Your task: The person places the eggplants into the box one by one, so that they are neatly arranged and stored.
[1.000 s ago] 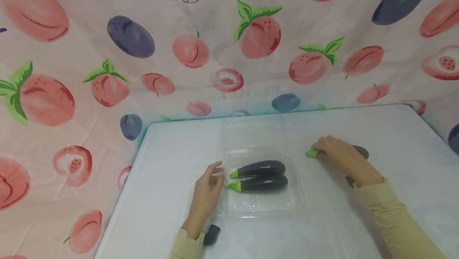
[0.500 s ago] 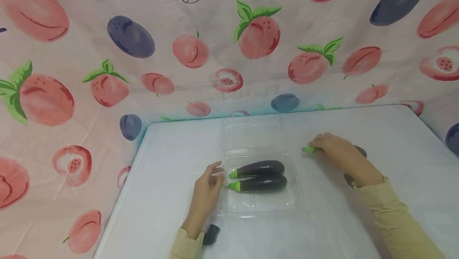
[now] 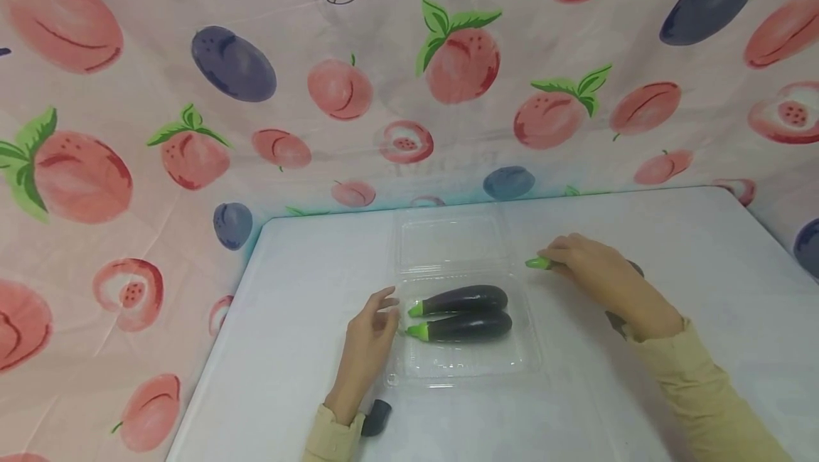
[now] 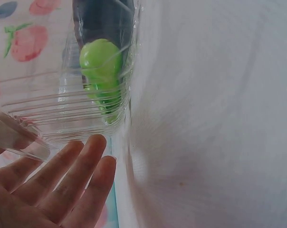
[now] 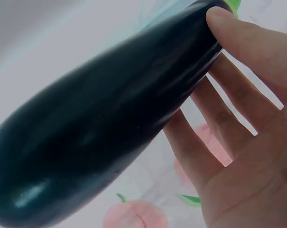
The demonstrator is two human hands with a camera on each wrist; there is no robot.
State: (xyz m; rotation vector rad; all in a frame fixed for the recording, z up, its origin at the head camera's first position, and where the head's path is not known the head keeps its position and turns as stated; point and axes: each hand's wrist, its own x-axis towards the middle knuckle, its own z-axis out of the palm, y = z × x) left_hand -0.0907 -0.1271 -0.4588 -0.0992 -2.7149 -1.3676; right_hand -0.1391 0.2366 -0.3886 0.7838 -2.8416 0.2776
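Observation:
My right hand pinches a dark purple eggplant by its neck, thumb on one side and fingers on the other; its green stem points left. The right wrist view shows the eggplant's long glossy body. To the left, a clear plastic clamshell box lies with its lid folded back. Two eggplants, an upper one and a lower one, lie side by side in it, stems left. My left hand rests at the box's left edge, fingers loosely extended against the rim.
A white table carries everything. Behind it and along its left side hangs a cloth printed with peaches. A small black device sits at my left wrist.
My right hand has moved left and slightly away from me with the eggplant, bringing it closer to the box. My left hand and the box have stayed put.

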